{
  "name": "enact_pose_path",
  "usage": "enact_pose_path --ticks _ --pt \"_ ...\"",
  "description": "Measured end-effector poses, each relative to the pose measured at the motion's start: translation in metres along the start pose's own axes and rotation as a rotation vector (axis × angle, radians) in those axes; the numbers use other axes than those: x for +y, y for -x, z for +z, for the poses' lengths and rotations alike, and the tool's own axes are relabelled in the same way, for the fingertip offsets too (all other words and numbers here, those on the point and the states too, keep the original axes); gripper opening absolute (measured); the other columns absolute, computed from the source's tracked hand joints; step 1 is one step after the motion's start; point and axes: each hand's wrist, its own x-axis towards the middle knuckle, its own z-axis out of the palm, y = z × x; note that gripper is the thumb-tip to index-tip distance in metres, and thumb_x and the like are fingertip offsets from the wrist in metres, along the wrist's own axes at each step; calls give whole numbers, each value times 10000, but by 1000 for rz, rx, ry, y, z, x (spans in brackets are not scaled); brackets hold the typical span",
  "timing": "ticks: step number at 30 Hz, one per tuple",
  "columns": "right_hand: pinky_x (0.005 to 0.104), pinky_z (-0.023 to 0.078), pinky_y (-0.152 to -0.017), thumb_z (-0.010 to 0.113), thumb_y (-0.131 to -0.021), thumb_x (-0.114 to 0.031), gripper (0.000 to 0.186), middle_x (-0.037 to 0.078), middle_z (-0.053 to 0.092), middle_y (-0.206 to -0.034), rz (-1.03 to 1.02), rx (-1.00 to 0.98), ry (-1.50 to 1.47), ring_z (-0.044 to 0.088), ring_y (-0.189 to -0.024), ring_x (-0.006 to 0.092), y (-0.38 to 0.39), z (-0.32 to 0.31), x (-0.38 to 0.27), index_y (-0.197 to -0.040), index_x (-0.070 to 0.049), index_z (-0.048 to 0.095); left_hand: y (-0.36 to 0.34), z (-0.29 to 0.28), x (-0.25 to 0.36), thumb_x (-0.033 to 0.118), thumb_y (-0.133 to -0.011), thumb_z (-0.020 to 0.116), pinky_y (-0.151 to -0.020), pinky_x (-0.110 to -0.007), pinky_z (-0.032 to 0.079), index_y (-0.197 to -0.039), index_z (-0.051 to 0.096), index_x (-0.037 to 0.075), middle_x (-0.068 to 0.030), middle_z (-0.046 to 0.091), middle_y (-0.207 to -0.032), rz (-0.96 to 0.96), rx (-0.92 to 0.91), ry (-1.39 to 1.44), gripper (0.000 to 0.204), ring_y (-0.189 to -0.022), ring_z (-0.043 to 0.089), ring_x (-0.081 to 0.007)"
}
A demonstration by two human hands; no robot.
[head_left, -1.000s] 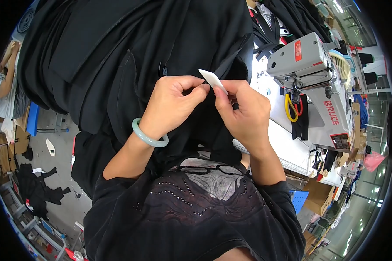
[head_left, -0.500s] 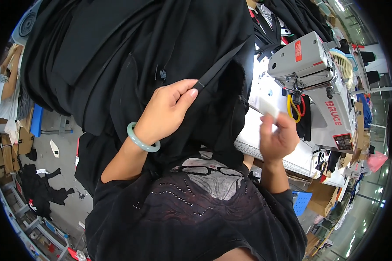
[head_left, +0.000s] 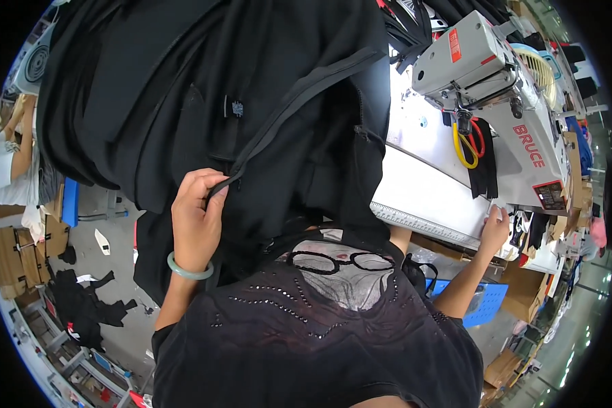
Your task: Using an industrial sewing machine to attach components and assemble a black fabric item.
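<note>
My left hand (head_left: 198, 216), with a pale green bangle (head_left: 190, 267) on its wrist, pinches the lower end of a long black fabric strip (head_left: 289, 103). The strip runs up and to the right across a heap of black garments (head_left: 139, 75). A zipper (head_left: 362, 112) lines the garment edge beside the table. My right hand (head_left: 494, 230) is at the front right of the white sewing table (head_left: 425, 194), below a bundle of black strips (head_left: 483, 163). Its fingers are closed at the tabletop; a small whitish thing shows at their tips, too small to name.
A grey sewing machine (head_left: 479, 75) stands on the table, with yellow-and-red-handled scissors (head_left: 468, 149) below its head. A ruler (head_left: 421, 223) runs along the table's front edge. Another person (head_left: 13, 160) is at far left. Black cloth (head_left: 81, 302) lies on the floor.
My left hand has moved left and down, drawing the strip's end with it. My right hand has moved right to the table's edge; the flat white piece it held no longer shows clearly.
</note>
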Motion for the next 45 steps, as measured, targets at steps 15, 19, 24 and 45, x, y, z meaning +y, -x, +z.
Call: enact_pose_path --ticks 15,19,24,45 --pt "246 437 -502 670 -813 32 120 80 604 -688 -961 -168 -664 560 -543 158 110 9 -239 -929 1 676 -76 64 52 56 -839 672 -624 -256 465 -995 674 -28 -81 657 -777 345 144 -196 177 -626 583 -143" --pt "258 440 -502 669 -822 15 104 84 607 -689 -870 -280 -706 575 -559 163 111 10 -233 -925 -2 676 -71 53 47 99 -914 613 -522 -192 282 -848 651 -59 55 452 -596 -102 -33 437 175 -579 356 -3" --pt "243 473 -575 644 -879 -40 112 94 679 -825 -651 -221 -614 598 -629 138 88 26 -197 -974 4 684 -73 53 54 103 -943 578 -504 -242 205 -645 438 13 59 342 -583 -50 -51 457 342 -571 262 -27" --pt "433 450 -854 589 -916 -224 269 185 644 -1049 -306 112 278 574 -965 382 19 18 -36 -1051 3 637 -81 71 56 42 -892 647 -530 -228 329 -856 678 -32 13 449 -597 275 157 78 88 -579 408 -61"
